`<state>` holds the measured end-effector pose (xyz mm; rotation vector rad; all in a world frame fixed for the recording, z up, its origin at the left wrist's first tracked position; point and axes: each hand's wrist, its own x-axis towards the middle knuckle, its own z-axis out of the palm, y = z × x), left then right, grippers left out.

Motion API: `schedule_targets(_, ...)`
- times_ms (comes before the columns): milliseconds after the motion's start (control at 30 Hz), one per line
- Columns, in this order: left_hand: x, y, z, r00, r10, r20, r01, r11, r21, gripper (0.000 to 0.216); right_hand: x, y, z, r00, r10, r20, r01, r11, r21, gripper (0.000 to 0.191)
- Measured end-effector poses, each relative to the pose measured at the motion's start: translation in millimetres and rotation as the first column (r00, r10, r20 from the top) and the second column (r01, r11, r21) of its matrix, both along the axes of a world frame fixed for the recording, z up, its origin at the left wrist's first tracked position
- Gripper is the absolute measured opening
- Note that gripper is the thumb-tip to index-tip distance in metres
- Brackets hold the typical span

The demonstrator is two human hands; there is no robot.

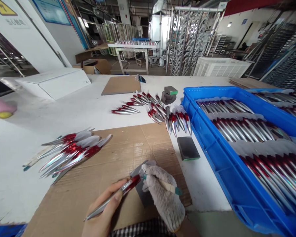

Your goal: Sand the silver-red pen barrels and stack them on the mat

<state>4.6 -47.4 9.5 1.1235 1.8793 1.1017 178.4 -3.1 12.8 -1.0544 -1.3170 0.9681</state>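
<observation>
My bare left hand [106, 204] is closed round a silver fishing lure [111, 199] with a red head, its thin tail pointing left. My right hand [162, 194], in a pale knitted glove, is closed at the lure's head end and hides that end. A flat, pale stick [169, 187] with teal ends runs through the gloved fingers. Beneath both hands lies a dark grey flat pad [144, 194] on a cardboard sheet [123, 148]. To the left, a pile of similar lures [74, 151] with whitish translucent ends overlaps the cardboard.
A blue crate [207, 154] with rows of lures stands on the right. More loose lures [155, 105] lie at mid-table. Near them are a dark, green-edged block [188, 148] and another block [171, 90]. A white box [55, 82] sits at the back left.
</observation>
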Motion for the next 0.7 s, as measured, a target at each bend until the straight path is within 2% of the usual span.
schedule_targets(33, -1, 0, 2.2, 0.999, -0.012, 0.048, 0.014, 0.999, -0.029, 0.045, 1, -1, -0.7, 0.998, 0.036, -0.043, -0.038, 0.998, -0.051, 0.019)
schedule_targets(100, -2, 0, 6.9, 0.992, -0.013, 0.125, 0.022, 0.997, -0.07, 0.047, 2, -2, -2.2, 0.999, 0.041, -0.026, -0.042, 0.998, -0.049, 0.018)
schedule_targets(200, 1, 0, 12.2, 0.99, 0.001, 0.138, 0.007, 0.998, -0.056, 0.048, 2, -2, -3.5, 0.988, -0.058, 0.142, 0.043, 0.993, 0.111, 0.016)
schedule_targets(267, 4, 0, 13.4, 0.991, 0.002, 0.137, 0.003, 0.999, -0.032, 0.047, 2, -2, -3.4, 0.959, -0.142, 0.246, 0.077, 0.964, 0.255, 0.021)
schedule_targets(300, 5, 0, 13.4, 0.991, 0.005, 0.137, -0.003, 1.0, -0.021, 0.046, 3, -2, -3.3, 0.951, -0.155, 0.269, 0.077, 0.957, 0.278, 0.023)
schedule_targets(333, 6, 0, 13.2, 0.991, 0.012, 0.136, -0.01, 1.0, -0.014, 0.045, 4, -2, -3.3, 0.953, -0.148, 0.264, 0.077, 0.963, 0.259, 0.023)
schedule_targets(433, 7, 0, 11.8, 0.989, 0.03, 0.145, -0.029, 1.0, -0.003, 0.044, 7, -3, -3.8, 0.983, -0.035, 0.181, 0.024, 0.998, 0.061, 0.02)
schedule_targets(467, 7, 0, 11.4, 0.988, 0.029, 0.149, -0.028, 1.0, -0.003, 0.044, 7, -3, -3.7, 0.984, -0.022, 0.176, 0.014, 0.999, 0.044, 0.019)
schedule_targets(533, 7, 0, 10.9, 0.988, 0.016, 0.151, -0.015, 1.0, -0.005, 0.046, 5, -3, -2.3, 0.976, -0.037, 0.217, 0.011, 0.993, 0.119, 0.018)
schedule_targets(600, 6, 0, 10.7, 0.988, -0.005, 0.152, 0.006, 1.0, -0.002, 0.047, 2, -3, 1.8, 0.937, -0.116, 0.33, 0.044, 0.975, 0.217, 0.018)
schedule_targets(700, 6, 0, 10.6, 0.986, -0.011, 0.164, 0.014, 1.0, -0.019, 0.047, 11, -4, 12.1, 0.87, -0.155, 0.469, 0.058, 0.975, 0.214, 0.021)
